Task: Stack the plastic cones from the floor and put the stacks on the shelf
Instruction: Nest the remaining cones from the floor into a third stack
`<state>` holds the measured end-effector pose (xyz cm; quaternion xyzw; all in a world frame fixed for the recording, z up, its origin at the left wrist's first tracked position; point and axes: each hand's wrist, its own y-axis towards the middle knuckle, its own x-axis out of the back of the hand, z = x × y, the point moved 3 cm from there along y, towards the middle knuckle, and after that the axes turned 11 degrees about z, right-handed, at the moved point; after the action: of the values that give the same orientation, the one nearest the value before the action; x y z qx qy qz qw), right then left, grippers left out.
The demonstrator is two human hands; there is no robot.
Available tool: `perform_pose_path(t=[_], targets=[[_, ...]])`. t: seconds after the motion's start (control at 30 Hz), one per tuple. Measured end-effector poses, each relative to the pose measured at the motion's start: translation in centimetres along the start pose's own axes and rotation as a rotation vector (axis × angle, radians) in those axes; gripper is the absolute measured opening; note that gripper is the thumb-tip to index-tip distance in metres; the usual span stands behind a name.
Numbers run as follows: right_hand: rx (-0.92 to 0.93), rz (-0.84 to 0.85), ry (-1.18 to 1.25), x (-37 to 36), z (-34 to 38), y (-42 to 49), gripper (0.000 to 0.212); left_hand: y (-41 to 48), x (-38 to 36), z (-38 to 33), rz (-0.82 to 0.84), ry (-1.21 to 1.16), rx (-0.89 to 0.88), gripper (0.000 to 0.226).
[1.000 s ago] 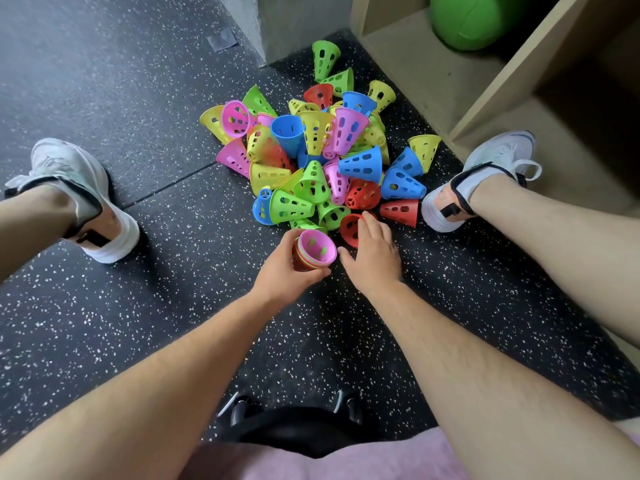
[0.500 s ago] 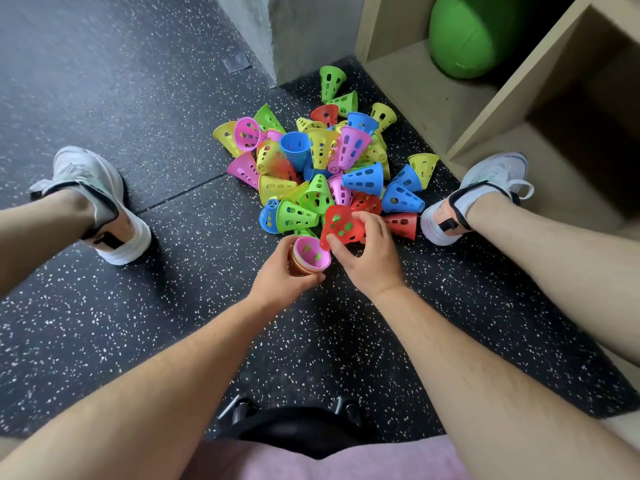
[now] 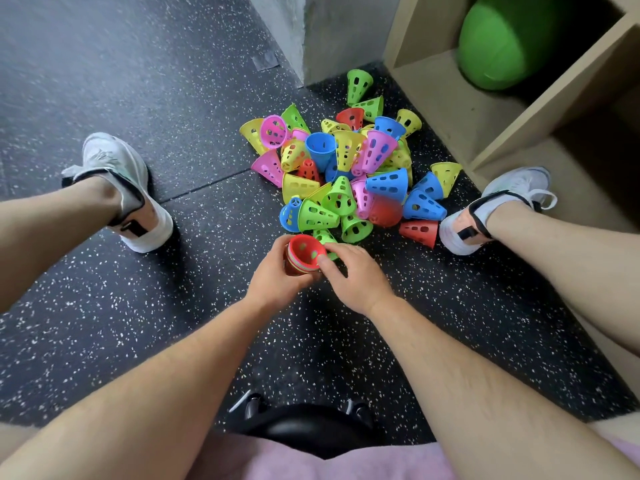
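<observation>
1. Stack [image 3: 298,268] of nested cones, held low over the floor [image 3: 138,323] between the knees. The left hand [image 3: 277,285] wraps it from the side, fingers curled round it.
2. The right hand [image 3: 356,282] is at the mouth of the stack. Its thumb lies on the near rim of a red cone [image 3: 304,249] and its fingers reach over the far rim, pinching it. The red cone sits innermost, mouth toward the camera. Judged seated, or very nearly.
3. Stack count: several coloured rims show under the red one. The edges are blurred, so no count is recorded.
4. Pile [image 3: 346,168] on the floor, just beyond the hands. Loose cones in green, yellow, pink, blue and red lie on their sides and across one another. There are far more here than in the stack.
5. A stray cone [image 3: 419,232], red, lies on its side apart from the pile, just beside the right shoe [image 3: 498,209].
6. Shelf [image 3: 450,98] at far right, its base at floor level, near the pile. One compartment holds a green ball [image 3: 512,43].
7. Progress, as a judgement: early. One stack is being built in hand and most of the pile is not yet gathered. Carrying this stack to the shelf is not yet done.
</observation>
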<state>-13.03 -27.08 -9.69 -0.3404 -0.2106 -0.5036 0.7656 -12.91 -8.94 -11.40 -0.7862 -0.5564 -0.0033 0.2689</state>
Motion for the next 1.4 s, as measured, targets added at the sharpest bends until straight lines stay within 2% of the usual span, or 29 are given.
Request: perform_pose_path(t=[0.1,0.2,0.27,0.4,0.53,0.67,0.73,0.83,0.93,1.07,1.2,1.33,1.4], targets=[[-0.137,-0.170,-0.048,0.0,-0.5,0.5,0.025,0.2,0.6,0.7,-0.029,0.033,0.015,0.068],[-0.392,-0.123,-0.028,-0.9,-0.9,1.4,0.035,0.6,0.8,1.6,-0.028,0.045,0.026,0.070],[-0.553,-0.150,0.118,-1.3,-0.6,2.0,0.046,0.8,0.8,1.9,-0.026,0.053,0.028,0.071],[-0.754,-0.227,0.478,-2.5,0.0,3.2,0.058,1.0,1.0,2.0,-0.016,0.064,0.030,0.072],[-0.826,-0.295,0.746,-3.2,0.2,4.3,0.039,1.1,1.3,2.4,-0.004,0.066,0.029,0.071],[-0.844,-0.298,0.679,-2.1,0.7,3.9,0.026,1.0,1.7,2.8,-0.006,0.065,0.036,0.070],[-0.798,-0.270,0.467,-1.2,0.7,2.9,0.023,0.8,1.6,3.0,-0.004,0.077,0.048,0.069],[-0.590,-0.249,0.040,-0.1,0.5,1.1,0.021,0.6,1.5,3.3,0.005,0.095,0.064,0.070],[-0.372,-0.286,-0.166,0.9,-0.2,-0.3,0.024,0.6,1.1,3.1,0.017,0.122,0.076,0.072],[-0.134,-0.280,-0.193,1.2,-0.1,-0.9,0.025,0.7,0.0,2.2,0.036,0.133,0.050,0.071],[0.010,-0.257,-0.148,0.3,0.9,-0.3,0.021,0.6,-1.0,1.4,0.044,0.128,0.024,0.074],[0.131,-0.180,-0.159,-0.6,1.7,0.4,0.019,0.5,-0.4,1.0,-0.008,0.070,0.031,0.071],[0.188,-0.083,-0.155,-1.1,1.8,0.4,0.023,0.4,0.1,1.1,-0.026,0.068,0.039,0.069]])
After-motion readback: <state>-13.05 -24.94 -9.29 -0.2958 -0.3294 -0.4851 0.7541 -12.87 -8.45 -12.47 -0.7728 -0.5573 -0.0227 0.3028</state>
